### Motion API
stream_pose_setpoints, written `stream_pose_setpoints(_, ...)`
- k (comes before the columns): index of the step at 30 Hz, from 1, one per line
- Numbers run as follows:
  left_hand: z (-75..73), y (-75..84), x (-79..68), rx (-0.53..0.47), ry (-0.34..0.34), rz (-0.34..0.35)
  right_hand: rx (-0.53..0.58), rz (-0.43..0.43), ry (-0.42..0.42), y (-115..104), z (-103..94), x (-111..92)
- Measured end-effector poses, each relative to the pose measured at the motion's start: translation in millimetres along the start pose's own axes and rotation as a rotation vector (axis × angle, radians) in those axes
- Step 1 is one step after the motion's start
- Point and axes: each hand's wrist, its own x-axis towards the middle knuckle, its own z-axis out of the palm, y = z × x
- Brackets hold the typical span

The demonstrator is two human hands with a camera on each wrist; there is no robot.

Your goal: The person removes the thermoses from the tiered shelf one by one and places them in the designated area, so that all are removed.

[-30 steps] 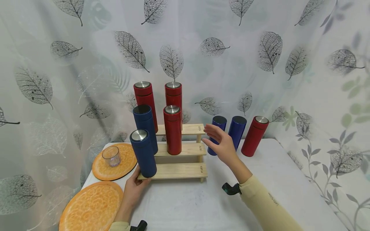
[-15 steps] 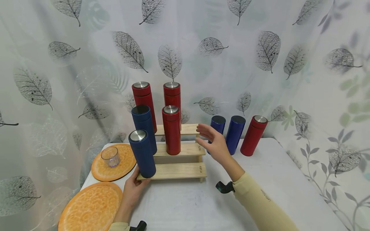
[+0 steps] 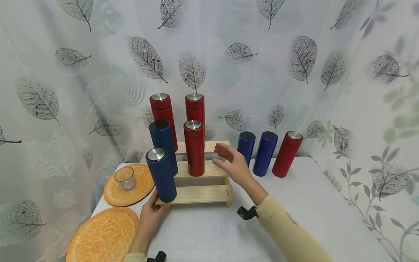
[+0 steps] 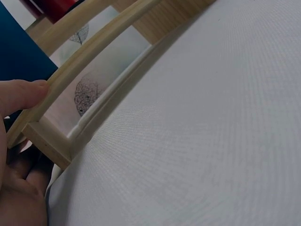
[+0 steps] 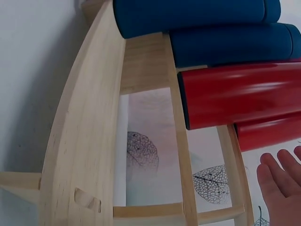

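A three-step wooden rack [image 3: 201, 194] stands on the white-covered table. My left hand [image 3: 151, 214] grips the left end of its lowest step, the thumb on the front edge in the left wrist view. Just above that hand, a blue thermos [image 3: 162, 178] with a steel lid stands on the lowest step. Behind it on the middle step are a dark-lidded blue thermos [image 3: 162, 136] and a red thermos [image 3: 195, 149]. Two more red thermoses, one at left [image 3: 162, 109], stand on the top step. My right hand [image 3: 234, 164] hovers, fingers extended, right of the middle-step red thermos, holding nothing.
Right of the rack stand two dark-lidded blue thermoses, one in the middle [image 3: 265, 154], and a red thermos [image 3: 287, 154]. At left lie two round orange mats, the nearer one [image 3: 104, 233] and a farther one bearing a clear glass [image 3: 126, 178]. A leaf-print curtain [image 3: 222, 87] hangs behind.
My right hand has moved left, away from the blue thermoses at right and toward the red thermos on the middle step. The left hand keeps its grip on the rack.
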Motion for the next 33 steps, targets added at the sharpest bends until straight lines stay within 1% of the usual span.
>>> stream_pose_setpoints(4,-1.1,-1.2,0.8,0.011,0.001,0.016,0.0,0.012,-0.014,-1,6.3,3)
stream_pose_setpoints(8,-1.3,-2.3,1.4,0.007,0.005,0.016,0.012,0.018,-0.028,-3,14.9,7)
stream_pose_setpoints(13,-0.7,-6.0,2.0,0.002,0.014,0.018,0.026,0.014,-0.034,0,26.4,12)
stream_pose_setpoints(20,1.3,-7.6,0.2,0.011,0.021,0.052,0.046,0.017,-0.044,3,37.6,15)
stream_pose_setpoints(25,2.3,-4.1,0.1,0.001,0.013,0.033,0.031,0.043,-0.033,7,42.6,15)
stream_pose_setpoints(33,1.9,-4.3,-0.5,-0.004,0.015,0.019,0.01,0.033,-0.033,10,51.0,21)
